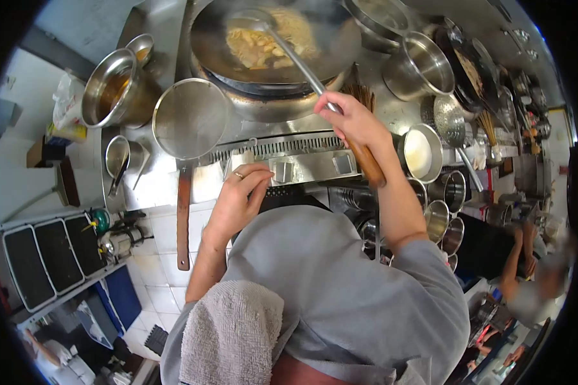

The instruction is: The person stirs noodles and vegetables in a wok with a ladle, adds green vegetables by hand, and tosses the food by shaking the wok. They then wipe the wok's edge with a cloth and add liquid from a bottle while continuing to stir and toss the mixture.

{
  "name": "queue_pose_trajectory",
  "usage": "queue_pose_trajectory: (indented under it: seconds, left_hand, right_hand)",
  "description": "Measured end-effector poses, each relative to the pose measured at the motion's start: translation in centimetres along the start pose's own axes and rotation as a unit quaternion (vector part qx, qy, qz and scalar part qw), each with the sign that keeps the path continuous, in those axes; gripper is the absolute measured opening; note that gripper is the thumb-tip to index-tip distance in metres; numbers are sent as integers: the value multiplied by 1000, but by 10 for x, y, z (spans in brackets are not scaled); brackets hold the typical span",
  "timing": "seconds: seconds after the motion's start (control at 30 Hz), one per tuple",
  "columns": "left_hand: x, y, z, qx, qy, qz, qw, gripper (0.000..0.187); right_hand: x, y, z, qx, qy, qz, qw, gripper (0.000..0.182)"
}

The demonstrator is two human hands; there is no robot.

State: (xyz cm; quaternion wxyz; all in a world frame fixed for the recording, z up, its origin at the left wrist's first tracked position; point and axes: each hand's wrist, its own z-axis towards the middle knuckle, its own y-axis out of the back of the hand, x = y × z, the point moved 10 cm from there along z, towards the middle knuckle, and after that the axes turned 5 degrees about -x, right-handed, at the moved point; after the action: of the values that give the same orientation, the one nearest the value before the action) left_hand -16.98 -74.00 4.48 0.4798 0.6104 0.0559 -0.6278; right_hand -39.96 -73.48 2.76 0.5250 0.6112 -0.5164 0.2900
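My right hand (353, 120) is wrapped round a long metal ladle (298, 61) with a wooden end. The ladle's bowl rests among noodles and pale pieces of food (276, 42) in a large steaming wok (334, 54) on the burner. My left hand (241, 196) has its fingers bent and pressed together at the stove's front edge, near a white cloth (239, 160) and a square metal knob (282, 172); whether it grips anything is hidden. Left of the wok lies a round mesh strainer (191, 119), its wooden handle sticking out over the counter edge.
Metal pots (99, 90) with liquid and a small pot (125, 154) stand at the left. To the right are an empty steel pot (424, 67), a bowl of white content (419, 154), a perforated skimmer (449, 120) and stacked pans. Another person (539, 276) is at the far right.
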Motion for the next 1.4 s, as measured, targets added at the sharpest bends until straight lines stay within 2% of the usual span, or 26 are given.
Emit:
queue_pose_trajectory:
  seconds: [0.13, 0.2, 0.23, 0.33, 0.43, 0.53, 0.6, 0.7, 0.8, 0.87, 0.93, 1.03, 1.13, 1.27, 1.4]
  left_hand:
    - [5, -10, -5, 23, -31, 44, 998, 14]
    - [4, -6, -6, 20, -19, 20, 999, 14]
    - [13, -4, -7, 15, 23, 4, 1000, 14]
    - [27, 4, -9, -12, 50, 24, 998, 14]
    - [28, -1, -6, 7, 25, 36, 999, 13]
    - [13, -11, 6, 35, -17, 45, 998, 14]
    - [3, -18, 15, 51, -37, 25, 998, 14]
    - [-2, -30, 23, 64, -53, 31, 996, 14]
    - [-10, -32, 25, 69, -60, 21, 996, 14]
    - [-13, -25, 19, 45, -58, 15, 997, 13]
    - [7, -21, 13, 38, -17, 13, 999, 14]
    - [29, -22, -3, 49, 26, 34, 998, 14]
    - [15, -23, -1, 59, -9, 24, 998, 13]
    - [12, -21, 8, 41, 3, 27, 999, 15]
    - [-6, -16, 13, 35, -15, 13, 999, 13]
  right_hand:
    - [4, 15, -6, 22, 35, -53, 998, 8]
    - [3, 32, -39, 11, 0, -79, 997, 8]
    - [2, 39, -56, 1, -8, -90, 996, 7]
    - [-11, 53, -92, -2, -81, -82, 993, 5]
    - [-27, 58, -64, -12, -55, -47, 997, 5]
    - [-26, 62, -24, -48, 24, 25, 998, 6]
    - [-13, 58, -15, -80, -7, 47, 996, 5]
    - [-17, 54, 19, -94, 13, -6, 996, 8]
    - [-15, 48, 13, -64, 76, -75, 992, 9]
    - [-14, 45, -21, -102, 118, -121, 980, 9]
    - [-9, 42, -45, -136, 173, -176, 959, 11]
    - [-29, 43, -34, -76, -3, -63, 995, 9]
    - [-20, 40, -34, -82, 19, -39, 996, 8]
    - [-22, 37, -32, -33, -12, 25, 999, 7]
    - [-4, 36, -41, -28, 14, -5, 1000, 4]
